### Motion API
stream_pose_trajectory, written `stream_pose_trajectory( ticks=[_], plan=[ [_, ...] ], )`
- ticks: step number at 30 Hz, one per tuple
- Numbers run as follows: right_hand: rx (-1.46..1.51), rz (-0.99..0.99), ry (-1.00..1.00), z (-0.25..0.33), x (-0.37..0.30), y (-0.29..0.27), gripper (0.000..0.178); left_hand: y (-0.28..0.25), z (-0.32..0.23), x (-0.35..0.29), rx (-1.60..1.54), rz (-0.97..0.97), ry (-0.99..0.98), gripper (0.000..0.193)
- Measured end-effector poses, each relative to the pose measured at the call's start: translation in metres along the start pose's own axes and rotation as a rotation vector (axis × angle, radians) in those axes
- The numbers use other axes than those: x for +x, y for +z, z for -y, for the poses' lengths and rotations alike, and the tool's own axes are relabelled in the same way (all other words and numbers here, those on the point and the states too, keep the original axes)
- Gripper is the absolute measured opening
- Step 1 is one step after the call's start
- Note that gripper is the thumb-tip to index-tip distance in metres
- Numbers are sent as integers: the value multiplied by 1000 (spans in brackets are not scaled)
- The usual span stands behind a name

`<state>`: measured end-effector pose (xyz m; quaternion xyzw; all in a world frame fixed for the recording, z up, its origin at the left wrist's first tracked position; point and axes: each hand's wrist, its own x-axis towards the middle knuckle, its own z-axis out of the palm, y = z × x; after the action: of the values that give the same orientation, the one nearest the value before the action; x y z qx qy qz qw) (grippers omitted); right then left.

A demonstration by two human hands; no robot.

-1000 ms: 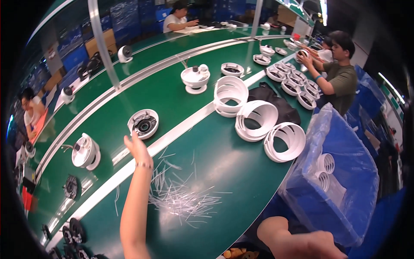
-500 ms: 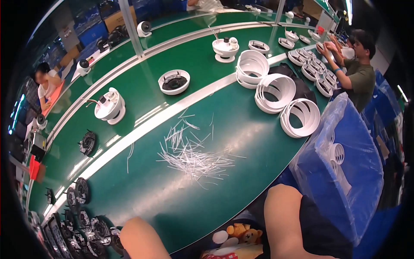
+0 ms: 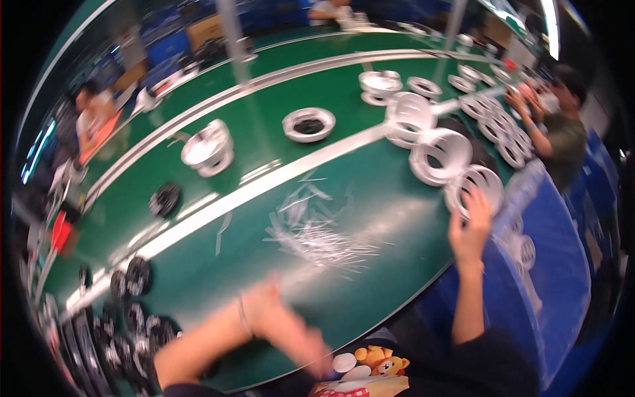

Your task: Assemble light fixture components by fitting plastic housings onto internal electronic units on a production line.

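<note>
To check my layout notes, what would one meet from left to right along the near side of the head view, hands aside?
Black round parts, pile of thin white strips, white plastic cylindrical rings, blue plastic-lined bin.

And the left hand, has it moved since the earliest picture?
Yes, back from the white rail: the left hand reached past it then; now it is on the rail's near side.

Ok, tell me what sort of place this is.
Likely a factory assembly line: matching white rings stand grouped on a long green worktop, with a co-worker further along it.
</note>
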<state>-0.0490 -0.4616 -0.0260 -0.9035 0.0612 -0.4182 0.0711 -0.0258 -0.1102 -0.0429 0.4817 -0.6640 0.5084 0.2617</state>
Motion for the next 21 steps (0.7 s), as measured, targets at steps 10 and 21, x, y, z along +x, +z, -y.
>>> stream_pose_trajectory(
  ticks=[10, 21],
  plan=[
    [4, 206, 402, -46, -15, 47, 22, -181, 194, -153, 941, 221, -1685, 56],
    [-10, 203, 390, -70, -5, 50, 25, -189, 199, -190, 843, 734, -2091, 53]
  ],
)
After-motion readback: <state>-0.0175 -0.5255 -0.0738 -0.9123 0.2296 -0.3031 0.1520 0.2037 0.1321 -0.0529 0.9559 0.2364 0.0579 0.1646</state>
